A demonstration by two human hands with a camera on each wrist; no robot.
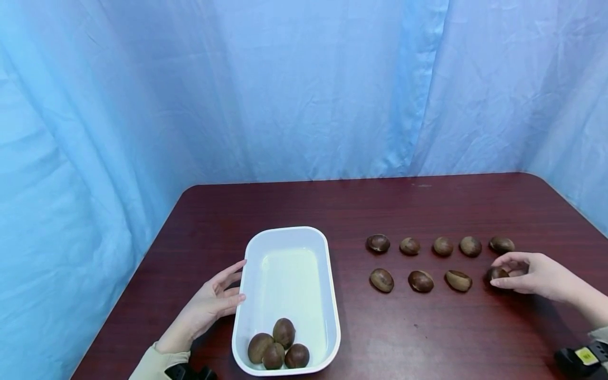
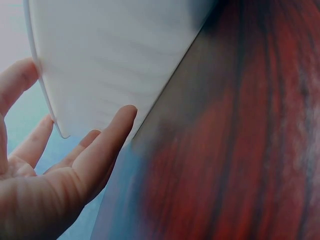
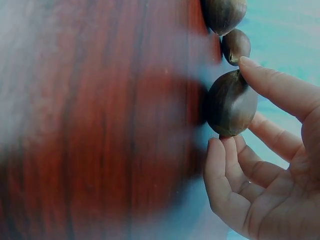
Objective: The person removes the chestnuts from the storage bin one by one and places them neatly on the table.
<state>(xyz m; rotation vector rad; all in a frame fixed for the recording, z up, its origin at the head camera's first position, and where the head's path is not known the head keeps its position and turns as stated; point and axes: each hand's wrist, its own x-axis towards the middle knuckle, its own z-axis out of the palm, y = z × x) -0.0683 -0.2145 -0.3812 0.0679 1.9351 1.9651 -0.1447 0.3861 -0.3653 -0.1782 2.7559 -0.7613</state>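
My right hand [image 1: 534, 274] pinches a brown chestnut [image 3: 232, 104] at the right end of the front row, thumb on one side and fingertips on the other. The chestnut is close over the table. My left hand [image 1: 211, 303] rests fairly straight fingers and thumb against the left side of a white tray [image 1: 332, 295]; in the left wrist view a finger [image 2: 25, 80] touches its rim. Several chestnuts [image 1: 284, 332] lie grouped at the tray's near end. To the left of my right hand, a striped chestnut [image 1: 458, 281] is the nearest in the row.
More chestnuts lie spaced in two rows on the dark red table [image 1: 404, 338], including one at the back right [image 1: 501, 244] and one at the front left [image 1: 381, 280]. Blue curtains [image 1: 304, 95] hang behind the table and along its sides.
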